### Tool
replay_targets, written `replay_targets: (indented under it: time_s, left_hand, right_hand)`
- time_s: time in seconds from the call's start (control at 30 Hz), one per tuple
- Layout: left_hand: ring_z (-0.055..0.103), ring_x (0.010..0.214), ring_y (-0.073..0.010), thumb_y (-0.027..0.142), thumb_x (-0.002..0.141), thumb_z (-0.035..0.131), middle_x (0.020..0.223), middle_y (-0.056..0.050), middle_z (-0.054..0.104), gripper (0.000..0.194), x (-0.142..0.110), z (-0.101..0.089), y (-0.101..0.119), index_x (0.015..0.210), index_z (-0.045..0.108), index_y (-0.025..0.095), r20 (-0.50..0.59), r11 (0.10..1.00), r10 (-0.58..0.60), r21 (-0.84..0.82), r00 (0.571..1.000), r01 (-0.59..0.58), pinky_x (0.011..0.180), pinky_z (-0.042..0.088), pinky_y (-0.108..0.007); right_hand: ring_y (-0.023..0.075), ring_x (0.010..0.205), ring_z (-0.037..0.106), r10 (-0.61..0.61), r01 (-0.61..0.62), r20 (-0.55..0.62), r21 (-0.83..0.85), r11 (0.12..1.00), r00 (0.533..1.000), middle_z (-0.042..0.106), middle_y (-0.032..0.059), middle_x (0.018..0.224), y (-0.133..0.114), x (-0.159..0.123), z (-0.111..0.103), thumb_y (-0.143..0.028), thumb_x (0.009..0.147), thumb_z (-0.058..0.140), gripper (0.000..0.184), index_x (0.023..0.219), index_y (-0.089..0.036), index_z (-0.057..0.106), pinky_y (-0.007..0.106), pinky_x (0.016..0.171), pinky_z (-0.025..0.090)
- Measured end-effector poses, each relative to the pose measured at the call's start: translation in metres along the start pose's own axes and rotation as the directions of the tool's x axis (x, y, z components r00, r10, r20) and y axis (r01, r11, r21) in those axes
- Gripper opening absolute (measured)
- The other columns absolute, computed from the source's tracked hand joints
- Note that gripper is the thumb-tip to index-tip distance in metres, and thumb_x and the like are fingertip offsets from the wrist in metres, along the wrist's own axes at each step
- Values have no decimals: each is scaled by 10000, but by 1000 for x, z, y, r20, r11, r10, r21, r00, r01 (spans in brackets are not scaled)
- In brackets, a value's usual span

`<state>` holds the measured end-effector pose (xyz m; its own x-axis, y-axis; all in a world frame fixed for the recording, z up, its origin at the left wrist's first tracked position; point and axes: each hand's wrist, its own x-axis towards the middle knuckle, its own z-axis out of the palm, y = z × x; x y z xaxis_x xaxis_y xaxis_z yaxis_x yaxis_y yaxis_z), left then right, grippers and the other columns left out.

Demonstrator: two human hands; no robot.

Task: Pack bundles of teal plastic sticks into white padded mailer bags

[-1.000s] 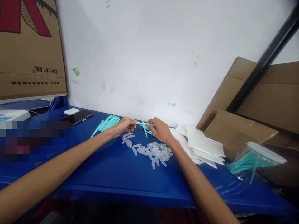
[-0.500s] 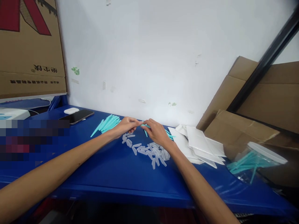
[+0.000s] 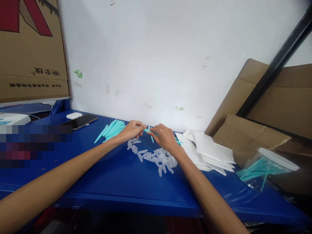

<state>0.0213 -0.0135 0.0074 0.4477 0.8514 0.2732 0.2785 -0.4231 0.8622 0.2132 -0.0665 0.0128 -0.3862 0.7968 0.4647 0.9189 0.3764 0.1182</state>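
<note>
My left hand (image 3: pixel 133 130) and my right hand (image 3: pixel 164 136) meet over the far side of the blue table (image 3: pixel 117 182). Both pinch the same thin teal plastic stick (image 3: pixel 147 130) between their fingertips. Just in front of the hands lies a scatter of several small clear plastic caps (image 3: pixel 156 159). A bundle of teal sticks (image 3: pixel 110 129) lies to the left of my left hand. A few more teal sticks (image 3: pixel 177 141) poke out behind my right hand.
White flat packets (image 3: pixel 209 151) are stacked right of my right hand. A clear lidded jar with teal sticks (image 3: pixel 263 170) lies on its side at the right edge. A phone (image 3: pixel 79 122) and white earbud case (image 3: pixel 74 115) sit far left. Cardboard leans on both sides.
My right hand has drawn left and inward from the stick pile, bringing one teal stick to my left hand; the two hands now pinch it together.
</note>
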Motion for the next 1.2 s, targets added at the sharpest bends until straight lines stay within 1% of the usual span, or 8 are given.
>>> replay_targets:
  time_s: [0.1,0.23,0.37,0.53,0.7,0.9,1.03,1.2]
  left_hand:
    - [599,545,-159,502,949,368,765,-66,704,429,4,-11,-2,987,648,178,-90,955,60,295,994,-31,541,413,-273]
    - [663,791,-271,361,900,446,888,-144,725,305,5,-28,-8,931,685,174,-126,611,110,791,986,33,678,434,-323]
    - [666,812,-311,313,774,594,844,-170,719,182,5,-35,-17,802,695,164,-112,538,22,839,993,83,702,448,-348]
    - [666,783,-306,302,665,676,758,-141,706,117,5,-31,-25,697,675,190,-129,511,-45,849,991,133,667,456,-339]
    - [669,718,-318,239,628,670,648,-140,674,47,4,-27,-26,622,650,197,-86,506,-83,855,993,116,617,442,-341]
    - [676,732,-342,134,646,611,738,-186,693,73,0,-23,-21,687,660,169,-54,513,-92,853,994,94,618,441,-358]
    - [674,771,-370,129,696,591,772,-213,694,77,-2,-20,-19,698,665,153,-60,523,-82,847,995,94,639,441,-380]
    - [680,823,-378,150,758,560,835,-227,707,126,-3,-18,-11,771,685,137,-106,536,-34,837,994,107,690,452,-395]
  right_hand:
    - [224,961,569,85,-85,-4,-70,994,996,704,72,894,10,1,-4,-459,1038,351,405,1009,-259,703,284,647,370]
    - [271,947,607,276,-274,-16,-176,945,961,703,153,873,32,-1,-2,-387,1042,342,454,910,-187,728,312,664,407]
    - [274,882,660,420,-408,-4,-249,878,907,711,196,881,52,-6,7,-341,1014,428,389,903,-142,742,327,685,438]
    - [252,869,677,456,-429,45,-267,863,889,731,172,887,58,-9,15,-323,969,519,292,905,-161,754,318,711,452]
    - [282,954,632,376,-354,52,-237,905,925,727,171,927,52,-8,10,-304,973,509,282,939,-160,749,358,777,445]
    - [263,1024,590,97,-89,87,-94,992,992,727,110,1006,24,-1,5,-369,1004,467,312,1047,-220,737,360,858,418]
    - [241,1061,593,-61,61,111,4,998,992,739,67,1011,4,0,13,-389,994,505,278,1080,-254,731,346,904,407]
    - [243,1104,604,-113,108,81,63,992,990,751,79,974,-1,-1,18,-348,1000,506,266,1066,-223,731,387,1002,356]
